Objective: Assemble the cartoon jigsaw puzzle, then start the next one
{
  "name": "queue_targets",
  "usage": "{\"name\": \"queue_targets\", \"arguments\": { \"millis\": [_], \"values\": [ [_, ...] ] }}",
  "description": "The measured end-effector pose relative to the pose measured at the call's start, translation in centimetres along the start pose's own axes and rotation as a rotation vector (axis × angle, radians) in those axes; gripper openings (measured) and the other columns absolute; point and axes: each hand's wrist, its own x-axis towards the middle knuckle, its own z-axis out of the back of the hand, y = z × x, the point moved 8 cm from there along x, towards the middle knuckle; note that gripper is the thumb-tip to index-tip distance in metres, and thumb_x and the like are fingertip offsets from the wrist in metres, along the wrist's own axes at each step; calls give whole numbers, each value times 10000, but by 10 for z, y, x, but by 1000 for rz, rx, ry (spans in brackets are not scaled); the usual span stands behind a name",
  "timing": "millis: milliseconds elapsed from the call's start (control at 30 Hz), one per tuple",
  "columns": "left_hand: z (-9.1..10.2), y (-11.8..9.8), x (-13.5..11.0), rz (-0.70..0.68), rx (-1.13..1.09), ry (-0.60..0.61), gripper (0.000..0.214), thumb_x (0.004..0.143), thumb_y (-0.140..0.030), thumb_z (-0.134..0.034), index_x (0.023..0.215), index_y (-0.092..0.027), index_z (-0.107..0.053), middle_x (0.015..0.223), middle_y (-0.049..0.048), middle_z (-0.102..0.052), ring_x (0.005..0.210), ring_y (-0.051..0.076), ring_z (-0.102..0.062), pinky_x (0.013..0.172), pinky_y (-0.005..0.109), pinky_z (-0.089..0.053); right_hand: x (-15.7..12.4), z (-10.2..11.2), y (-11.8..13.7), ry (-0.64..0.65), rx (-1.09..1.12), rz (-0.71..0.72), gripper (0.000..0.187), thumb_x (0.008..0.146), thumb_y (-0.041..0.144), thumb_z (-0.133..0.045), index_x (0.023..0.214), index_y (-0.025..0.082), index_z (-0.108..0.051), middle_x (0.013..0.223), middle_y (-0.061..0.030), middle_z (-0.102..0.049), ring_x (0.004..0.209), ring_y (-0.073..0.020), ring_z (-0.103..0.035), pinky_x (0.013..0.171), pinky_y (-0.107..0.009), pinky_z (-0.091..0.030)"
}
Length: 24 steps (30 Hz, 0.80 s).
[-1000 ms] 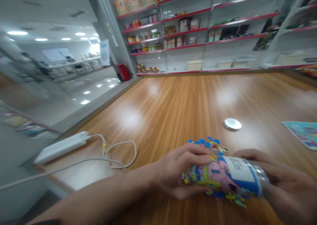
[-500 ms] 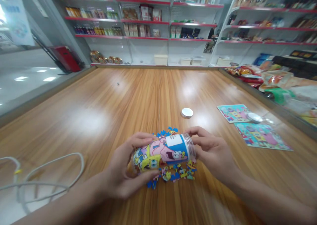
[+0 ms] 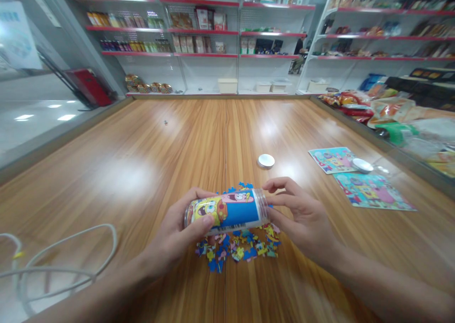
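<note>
- Jar: held sideways, clasped between left hand thumb and fingers.
- Right hand: fingers parted at jar's mouth; contact unclear.
- Puzzle pieces: beneath, between both hands' fingers.

Clear cartoon-print jar, near-horiz., prob. lidless, over scattered puzzle pcs

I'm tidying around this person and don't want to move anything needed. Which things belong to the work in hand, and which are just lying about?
Part of the work:
cartoon-printed jar, in the left hand, right hand at its mouth
jigsaw pieces
white lids and picture sheets, probably

Apparently just lying about:
white cable
colourful packets, far right
</note>
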Motion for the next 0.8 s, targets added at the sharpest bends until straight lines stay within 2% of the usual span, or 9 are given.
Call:
{"name": "queue_targets", "arguments": {
  "millis": [133, 333, 433, 533, 600, 667, 733, 800],
  "values": [
    [-3, 10, 2, 100, -98, 34, 414, 934, -546, -597, 1057, -153, -554, 780, 54, -673, 552, 129, -602, 491, 216, -508, -2, -1, 14, 16, -74, 161, 219, 902, 204, -687, 1079, 305, -768, 1189, -82, -588, 1006, -219, -608, 813, -413, -563],
    [-10, 14, 5, 242, -192, 16, 502, 893, -632, -571, 838, -134, -592, 624, 25, -600, 433, 98, -494, 381, 179, -394, -4, 1, 30, 40, -130, 340, 356, 862, 254, -764, 1195, 372, -721, 1323, -75, -568, 1150, -270, -568, 845, -442, -552],
    [-13, 25, 0, 428, -235, 15, 596, 915, -692, -472, 771, -129, -605, 473, -10, -505, 366, 74, -397, 374, 167, -327, -7, 5, 31, 27, -63, 324, 443, 871, 301, -762, 1298, 348, -653, 1312, -87, -584, 1177, -274, -583, 886, -442, -560],
    [-19, 28, -4, 513, -224, 55, 608, 933, -703, -429, 803, -137, -609, 434, -31, -457, 361, 79, -382, 382, 172, -306, -9, 0, 24, 85, 67, 205, 826, 757, 422, -858, 1467, 327, -447, 1387, -114, -559, 1197, -288, -605, 918, -439, -580],
    [-20, 23, -2, 437, -151, 79, 584, 943, -694, -426, 908, -143, -615, 548, -2, -557, 418, 105, -461, 392, 188, -350, -10, -9, 25, 162, 38, 190, 897, 727, 366, -885, 1483, 312, -404, 1364, -111, -598, 1162, -267, -640, 931, -414, -584],
    [-14, 11, 2, 248, 55, 58, 510, 948, -641, -491, 1048, -156, -612, 766, 46, -662, 585, 148, -596, 490, 226, -472, -9, -15, 29, 203, -36, 212, 736, 755, 296, -856, 1402, 279, -506, 1261, -86, -674, 1112, -237, -672, 949, -383, -576],
    [-10, -12, 4, -65, 414, 28, 478, 894, -549, -659, 1202, -190, -591, 1033, 90, -686, 867, 215, -669, 716, 311, -562, -7, -16, 31, 176, -71, 199, 576, 762, 301, -841, 1284, 242, -602, 1165, -73, -718, 1049, -220, -698, 921, -352, -584],
    [-20, -33, -3, -404, 793, 30, 645, 808, -445, -797, 1352, -222, -531, 1226, 126, -645, 1086, 284, -631, 908, 410, -534, -5, -14, 32, 120, -87, 148, 518, 760, 324, -839, 1224, 220, -633, 1108, -71, -739, 966, -207, -721, 859, -325, -600]
  ]
}}
